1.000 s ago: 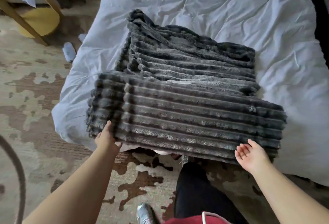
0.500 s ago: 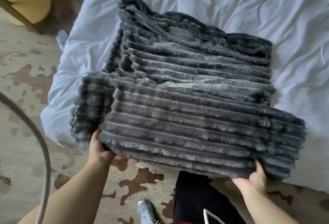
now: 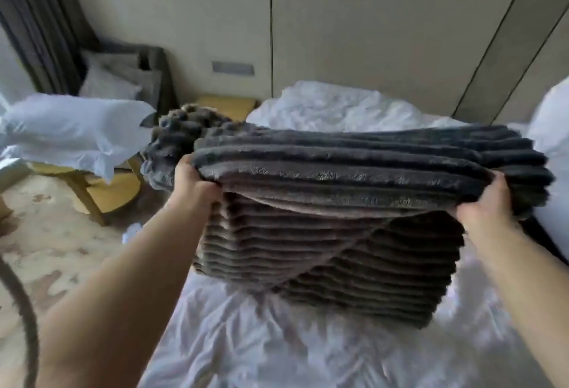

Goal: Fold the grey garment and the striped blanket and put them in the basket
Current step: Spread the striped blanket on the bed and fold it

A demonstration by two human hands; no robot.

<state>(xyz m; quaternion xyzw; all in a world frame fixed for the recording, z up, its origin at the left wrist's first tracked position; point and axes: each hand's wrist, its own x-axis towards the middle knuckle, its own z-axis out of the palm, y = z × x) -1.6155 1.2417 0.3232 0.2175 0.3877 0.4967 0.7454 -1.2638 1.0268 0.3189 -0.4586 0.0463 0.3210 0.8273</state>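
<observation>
Striped blanket (image 3: 354, 178), dark grey and ribbed, held up over the bed (image 3: 277, 341) in several layers. The top layers spread away from me roughly level. A doubled part hung below my hands with a diagonal edge across it. Its lower edge came down close to the white sheet; whether it touched, I could not tell. At the far left end a looser bunch of the blanket stuck out unaligned.

Left grip (image 3: 192, 179): clenched on the near edge of the blanket at its left end, fingers tucked under the fabric. Right grip (image 3: 483, 203): clenched on the same edge at its right end, thumb side up.

Progress, as I judged it: the blanket was already folded down to a stack but not yet tidy. The loose left end and perhaps one more fold were left, then the carry to the basket. No basket showed in view. I could not pick out the grey garment either, so its state could not be told.

Surroundings: a white pillow (image 3: 551, 141) at the bed's right. A yellow chair (image 3: 107, 190) carrying pale bedding (image 3: 70, 132) stood on the patterned carpet (image 3: 46, 249) at left. A grey armchair (image 3: 123, 76) stood by the panelled wall.
</observation>
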